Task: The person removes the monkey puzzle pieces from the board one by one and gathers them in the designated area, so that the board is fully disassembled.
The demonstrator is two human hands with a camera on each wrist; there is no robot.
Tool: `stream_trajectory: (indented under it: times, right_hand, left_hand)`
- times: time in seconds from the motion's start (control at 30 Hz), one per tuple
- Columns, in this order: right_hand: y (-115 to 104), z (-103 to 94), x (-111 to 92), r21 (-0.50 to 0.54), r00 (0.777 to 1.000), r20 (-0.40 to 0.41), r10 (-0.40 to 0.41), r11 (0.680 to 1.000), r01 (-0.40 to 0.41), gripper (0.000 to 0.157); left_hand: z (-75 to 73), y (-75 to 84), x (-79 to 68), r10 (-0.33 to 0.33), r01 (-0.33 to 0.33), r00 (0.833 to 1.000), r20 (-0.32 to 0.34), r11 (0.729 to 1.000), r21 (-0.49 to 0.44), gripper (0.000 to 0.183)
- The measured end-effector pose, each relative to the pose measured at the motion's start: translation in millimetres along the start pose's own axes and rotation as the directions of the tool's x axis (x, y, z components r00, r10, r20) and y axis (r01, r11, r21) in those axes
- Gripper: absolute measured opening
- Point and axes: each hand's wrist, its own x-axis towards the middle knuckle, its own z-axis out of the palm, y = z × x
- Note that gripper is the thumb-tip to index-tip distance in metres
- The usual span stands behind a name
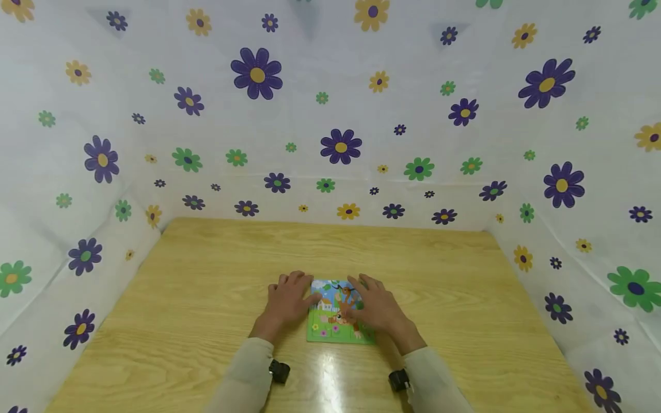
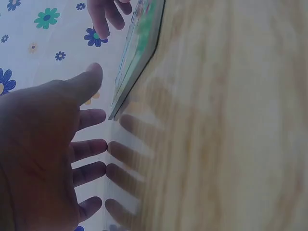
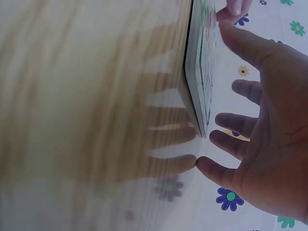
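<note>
A flat square jigsaw puzzle (image 1: 324, 332) lies on the wooden table, its picture showing a house, flowers and a brown cartoon animal. At its left side is my left hand (image 1: 287, 301), fingers spread and thumb reaching over the puzzle's edge. My right hand (image 1: 381, 310) lies across the right part, covering some of the picture, with its thumb over the animal. In the left wrist view the fingertips of the left hand (image 2: 38, 130) come down at the table beside the board (image 2: 139, 53). The right wrist view has the right hand (image 3: 274, 134) with spread, fairly straight fingers; its thumb is by the board's surface (image 3: 206, 72).
The glossy wooden table (image 1: 206, 264) extends around the puzzle on all sides. White sheeting (image 1: 310, 120) with purple, yellow and green flowers stands behind it and along both sides. Dark wrist cameras (image 1: 280, 371) sit at both sleeves.
</note>
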Motion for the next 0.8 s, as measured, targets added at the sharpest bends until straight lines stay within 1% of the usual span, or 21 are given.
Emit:
stream_trajectory:
  times: [0.1,0.23,0.43,0.53,0.67,0.8]
  right_hand:
    - [-3.5,-1.5,-0.9,0.002,1.0,0.001,-0.012,1.0,0.012,0.073]
    - [-7.6,-2.3,-2.3,-0.004,0.999,0.014,-0.029,1.0,0.029,0.063]
    - [-8.8,2.3,-5.7,-0.049,0.998,0.046,-0.032,0.998,0.034,0.053]
    - [-9.0,4.8,-6.4,-0.065,0.999,0.044,-0.029,0.997,0.032,0.057]
    - [-11.0,7.8,-5.3,-0.088,0.999,0.037,-0.017,0.996,0.02,0.069]
    - [-12.2,10.1,-2.8,-0.122,0.999,0.033,-0.018,0.992,0.022,0.073]
  left_hand:
    - [1.6,1.1,0.1,0.016,-0.016,1.0,-0.004,1.0,0.027,0.054]
    - [3.6,4.1,-0.1,0.008,-0.007,1.0,-0.014,0.999,0.05,0.056]
    - [5.9,12.0,0.1,-0.013,0.013,1.0,-0.009,1.0,0.029,0.057]
    - [8.6,13.1,1.4,-0.021,0.021,1.0,-0.006,0.999,0.031,0.056]
    - [10.8,13.3,6.1,-0.033,0.033,0.999,0.007,0.999,0.023,0.052]
    - [7.8,16.7,11.3,-0.053,0.052,0.998,0.028,0.999,0.013,0.048]
